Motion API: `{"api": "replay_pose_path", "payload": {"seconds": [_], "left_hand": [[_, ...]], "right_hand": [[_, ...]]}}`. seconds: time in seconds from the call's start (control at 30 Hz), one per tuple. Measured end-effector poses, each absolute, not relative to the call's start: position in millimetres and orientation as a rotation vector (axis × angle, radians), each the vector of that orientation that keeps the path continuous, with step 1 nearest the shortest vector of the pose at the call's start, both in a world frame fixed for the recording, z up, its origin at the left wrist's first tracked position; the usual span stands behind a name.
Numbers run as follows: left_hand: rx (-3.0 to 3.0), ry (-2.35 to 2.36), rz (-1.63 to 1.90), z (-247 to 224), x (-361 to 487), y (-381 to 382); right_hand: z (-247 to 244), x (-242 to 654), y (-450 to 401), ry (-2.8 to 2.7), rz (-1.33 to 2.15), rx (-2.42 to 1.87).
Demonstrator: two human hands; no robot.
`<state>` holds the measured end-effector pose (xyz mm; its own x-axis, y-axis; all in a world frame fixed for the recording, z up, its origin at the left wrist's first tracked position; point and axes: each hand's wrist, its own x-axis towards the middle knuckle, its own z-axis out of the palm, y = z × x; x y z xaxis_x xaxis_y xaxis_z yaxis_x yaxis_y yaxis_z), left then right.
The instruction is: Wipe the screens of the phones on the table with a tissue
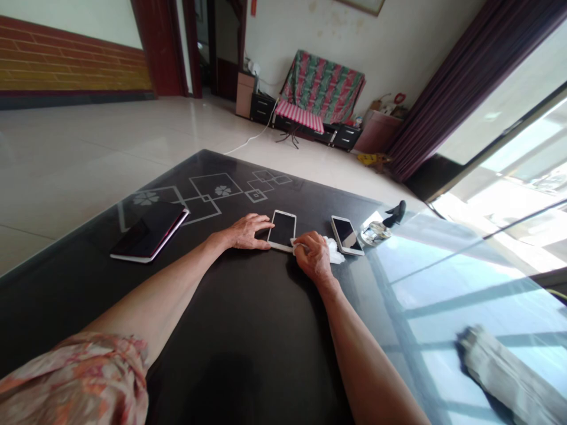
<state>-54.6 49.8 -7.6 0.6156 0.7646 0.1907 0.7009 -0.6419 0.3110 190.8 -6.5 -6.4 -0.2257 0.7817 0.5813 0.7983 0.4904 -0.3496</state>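
A white-framed smartphone (283, 229) with a dark screen lies face up on the black glossy table (230, 330). My left hand (248, 231) rests at its left side, fingers stretched out and touching the edge. At the phone's lower right corner is my right hand (313, 254), its fingers closed on a crumpled white tissue (335, 251). Part of the tissue spreads out to the right of the knuckles. A second white smartphone (346, 235) lies a little further right, apart from both hands.
A dark notebook (150, 233) lies at the table's left. Right of the second phone sit a clear glass dish (375, 234) and a black object (396, 213). Grey cloth (514, 375) lies at the lower right. Beyond the table stands a small stool with a striped cover (301, 114).
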Motion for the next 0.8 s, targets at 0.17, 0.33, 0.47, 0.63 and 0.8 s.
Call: {"api": "replay_pose_path", "payload": {"seconds": [0.17, 0.33, 0.47, 0.63, 0.8], "left_hand": [[2.633, 1.218, 0.488, -8.4, -53.8, 49.3], [2.653, 1.227, 0.565, -6.3, -50.2, 43.8], [2.679, 1.237, 0.645, -4.2, -47.0, 40.7], [2.667, 1.245, 0.660, -4.9, -46.7, 41.8], [2.638, 1.271, 0.672, -8.6, -46.8, 42.4]], "right_hand": [[-8.4, 185.6, -8.6, -2.108, 0.033, -1.225], [-9.8, 189.0, -7.4, -2.027, 0.048, -1.290], [-6.9, 187.8, -8.3, -2.061, 0.089, -1.214], [-6.6, 187.2, -8.3, -2.085, 0.142, -1.184], [-10.0, 188.3, -3.7, -2.025, 0.125, -1.333]]}}
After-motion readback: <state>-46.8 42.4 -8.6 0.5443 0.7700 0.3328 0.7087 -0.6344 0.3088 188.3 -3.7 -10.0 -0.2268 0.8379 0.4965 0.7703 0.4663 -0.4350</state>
